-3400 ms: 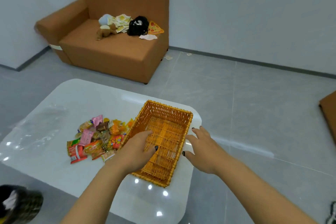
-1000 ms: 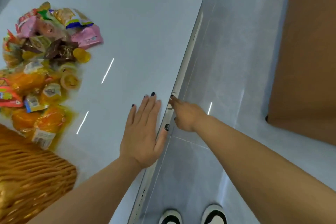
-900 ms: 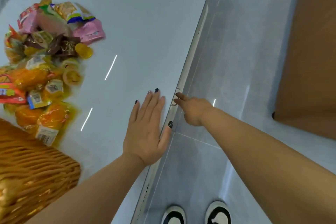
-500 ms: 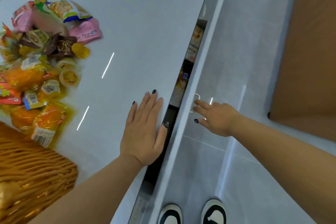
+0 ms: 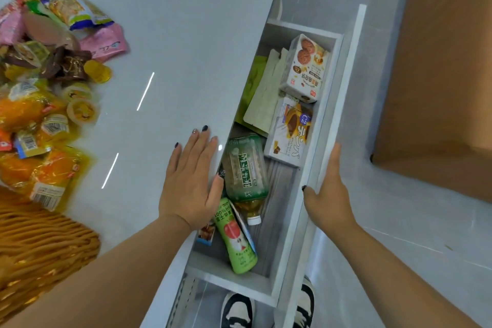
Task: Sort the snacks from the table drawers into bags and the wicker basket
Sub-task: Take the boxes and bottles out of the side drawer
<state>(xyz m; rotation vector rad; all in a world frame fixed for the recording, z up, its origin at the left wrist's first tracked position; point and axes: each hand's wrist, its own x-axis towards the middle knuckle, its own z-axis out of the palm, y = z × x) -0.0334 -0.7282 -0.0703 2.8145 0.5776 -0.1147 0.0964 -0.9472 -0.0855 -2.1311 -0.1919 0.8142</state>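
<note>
White drawer (image 5: 330, 125) stands open; your right hand (image 5: 326, 194) grips its front, thumb inside, fingers probably curled behind. Your left hand (image 5: 190, 181) lies flat on the table (image 5: 186, 34), fingers straight.

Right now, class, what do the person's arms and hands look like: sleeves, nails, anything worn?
Both forearms are bare, with no sleeves, watches or bracelets in view. The left hand has dark polished nails, one paler and glittery. The right hand shows one dark nail.

You're in a home living room: glossy white coffee table (image 5: 186, 34), grey tiled floor (image 5: 399, 221), brown sofa (image 5: 439, 61) (right edge of frame).
</note>
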